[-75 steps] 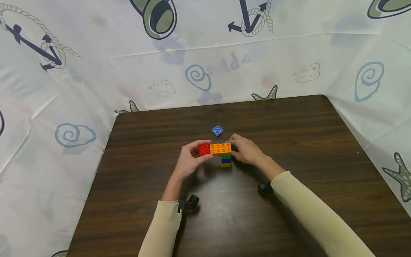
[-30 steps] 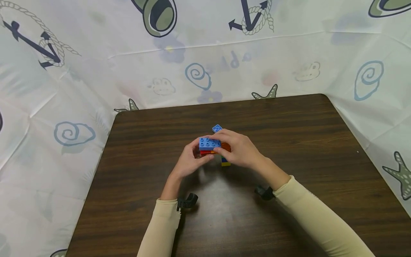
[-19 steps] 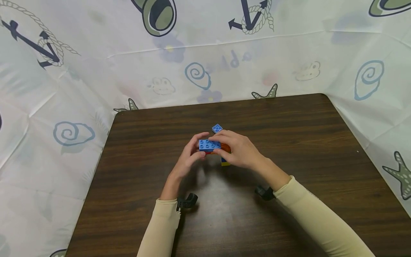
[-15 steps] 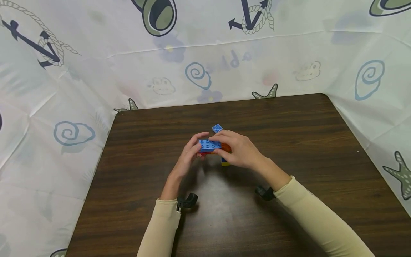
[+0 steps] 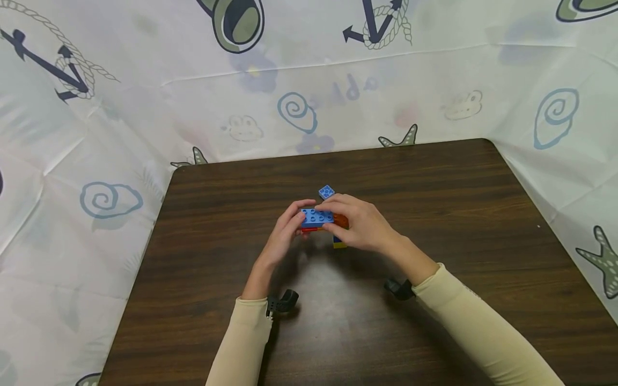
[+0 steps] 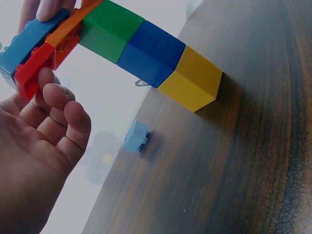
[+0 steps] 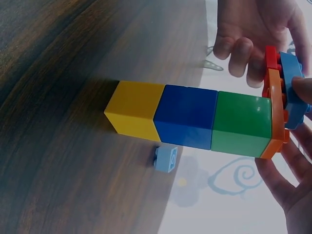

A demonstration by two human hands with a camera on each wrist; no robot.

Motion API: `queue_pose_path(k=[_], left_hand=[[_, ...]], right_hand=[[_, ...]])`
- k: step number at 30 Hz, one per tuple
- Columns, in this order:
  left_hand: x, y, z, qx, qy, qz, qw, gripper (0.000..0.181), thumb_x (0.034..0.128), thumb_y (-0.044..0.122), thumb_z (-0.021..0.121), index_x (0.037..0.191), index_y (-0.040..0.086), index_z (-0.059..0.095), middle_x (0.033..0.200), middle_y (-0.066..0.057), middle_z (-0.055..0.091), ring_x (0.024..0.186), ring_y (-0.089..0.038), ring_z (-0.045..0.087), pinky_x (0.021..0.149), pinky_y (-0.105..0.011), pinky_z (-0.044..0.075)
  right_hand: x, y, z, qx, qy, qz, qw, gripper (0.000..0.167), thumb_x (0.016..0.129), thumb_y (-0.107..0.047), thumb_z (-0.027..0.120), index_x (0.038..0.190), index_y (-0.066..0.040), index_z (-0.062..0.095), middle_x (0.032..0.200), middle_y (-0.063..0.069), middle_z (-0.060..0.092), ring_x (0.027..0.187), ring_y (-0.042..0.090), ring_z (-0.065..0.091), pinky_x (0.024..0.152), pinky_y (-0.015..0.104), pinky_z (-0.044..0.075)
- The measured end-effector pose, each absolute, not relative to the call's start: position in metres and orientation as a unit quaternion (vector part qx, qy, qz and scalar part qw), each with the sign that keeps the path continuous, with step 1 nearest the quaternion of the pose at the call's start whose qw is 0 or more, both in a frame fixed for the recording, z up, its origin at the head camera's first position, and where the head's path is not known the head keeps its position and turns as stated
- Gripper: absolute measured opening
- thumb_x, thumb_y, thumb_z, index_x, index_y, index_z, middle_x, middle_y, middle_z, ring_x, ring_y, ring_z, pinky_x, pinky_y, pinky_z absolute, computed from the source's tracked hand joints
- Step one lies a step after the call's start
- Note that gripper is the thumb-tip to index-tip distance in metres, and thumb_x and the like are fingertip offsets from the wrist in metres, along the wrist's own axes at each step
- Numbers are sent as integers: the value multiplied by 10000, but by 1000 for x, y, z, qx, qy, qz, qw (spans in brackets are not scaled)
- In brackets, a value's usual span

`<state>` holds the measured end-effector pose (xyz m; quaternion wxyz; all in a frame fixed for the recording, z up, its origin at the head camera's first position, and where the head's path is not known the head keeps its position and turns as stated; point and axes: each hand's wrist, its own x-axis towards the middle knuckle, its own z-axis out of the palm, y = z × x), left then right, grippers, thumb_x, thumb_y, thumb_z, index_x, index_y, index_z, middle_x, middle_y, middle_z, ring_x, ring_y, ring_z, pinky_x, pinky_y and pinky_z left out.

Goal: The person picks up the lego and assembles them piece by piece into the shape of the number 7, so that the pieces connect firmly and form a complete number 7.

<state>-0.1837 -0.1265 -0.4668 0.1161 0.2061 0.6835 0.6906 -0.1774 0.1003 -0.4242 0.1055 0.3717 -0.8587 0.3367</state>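
A long light-blue toy brick (image 5: pixel 317 216) lies across the red brick (image 7: pixel 271 61) and the orange brick (image 7: pixel 277 114). Studs show in a gap below it. My right hand (image 5: pixel 364 225) pinches it at its right end between thumb and fingers. From the other side, my left hand (image 5: pixel 281 236) curls its fingers beneath the red brick, the thumb against the light-blue brick's left end. Under the orange brick's right end, a green brick (image 7: pixel 242 119), a dark-blue brick (image 7: pixel 185 114) and a yellow brick (image 7: pixel 136 107) form an upright column on the table.
A small light-blue brick (image 5: pixel 326 191) lies on the dark wooden table (image 5: pixel 434 203) just behind the hands. Patterned white cloth (image 5: pixel 338 86) hangs beyond the far edge. Black wrist devices (image 5: pixel 285 302) sit below both wrists.
My right hand has come from the column's right side to on top, with the long light-blue brick. My left thumb has shifted from the red brick up to the light-blue one.
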Motion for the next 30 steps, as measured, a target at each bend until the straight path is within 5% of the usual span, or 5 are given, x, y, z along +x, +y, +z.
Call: queue_pose_path(k=[8,12,16,22,30], left_hand=[[-184,-125,-465,203,689,687,108,404,1048,295,412,1390,89,475,1101,-147,524,888,-444,484,689,-358,482],[-185,-124,-465,198,694,684,102,401,1040,300,422,1381,100,489,1067,-156,523,865,-419,500,681,-379,483],[-185,-123,-465,199,696,683,98,418,1037,288,425,1389,67,472,1046,-160,522,854,-327,527,677,-408,483],[-185,-123,-463,205,694,683,99,429,1035,262,433,1401,39,440,1018,-161,509,854,-266,532,680,-416,476],[-184,-123,-458,193,681,695,129,446,1042,304,397,1413,57,414,986,-151,493,764,-468,433,671,-399,451]], right_hand=[[-180,102,-420,273,-870,411,-6,456,994,-411,553,1365,-148,583,1311,31,609,1088,195,596,907,400,502],[-185,102,-420,209,-872,433,-87,508,1030,-468,420,1340,-108,601,1160,62,657,997,230,587,857,405,501],[-190,102,-423,204,-848,472,-129,430,1035,-375,463,1259,-59,650,990,79,644,902,251,546,776,369,471],[-196,101,-429,226,-795,541,-154,371,1045,-258,455,1225,-1,654,985,113,636,904,263,525,784,349,440],[-198,100,-430,204,-787,556,-172,360,1045,-235,461,1225,9,654,1065,145,651,960,282,536,838,350,458]])
